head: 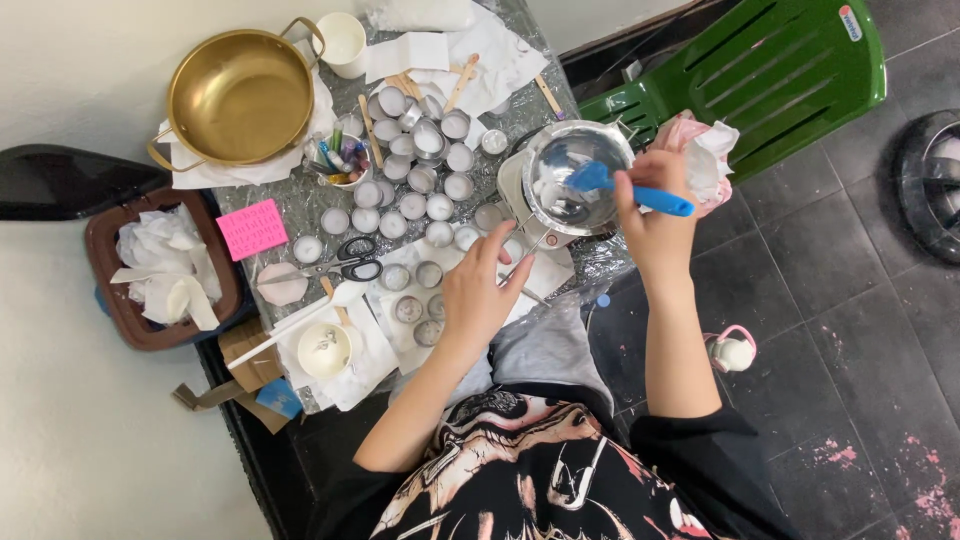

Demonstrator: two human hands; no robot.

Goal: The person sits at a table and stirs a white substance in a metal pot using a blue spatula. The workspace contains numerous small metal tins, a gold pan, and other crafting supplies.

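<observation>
Head view, looking straight down. Nearest, a black printed shirt (540, 470) and two bare forearms reaching away over a foil-covered table (300, 205). Left hand (478, 295) palm down, fingers (497, 250) loosely spread, tips pinching or steadying the thin wire handle (530, 248) of the small steel melting pot (578, 178); exact grip too small to tell. Just left of those fingers, rows of empty tealight cups (412, 205), black-handled scissors (345, 262), a pink card (252, 228), and closer in a small white cup (325, 350) on paper. Right hand (655, 215) closed in a fist around the blue spatula (625, 190), fingers pressed together on the handle. Spatula's long axis roughly level across the picture, blade end lying left of the right fingers and dipped inside the pot, among pale lumps against the shiny wall. Pot beyond the left fingertips, immediately left of the right knuckles; right hand nearer the bowl, left hand nearer the handle. Farther off, wooden sticks (462, 82), a white cup (342, 42), a brass two-handled pot (240, 98). Beyond the right hand, crumpled cloth (712, 155) on a green plastic chair (780, 70).
</observation>
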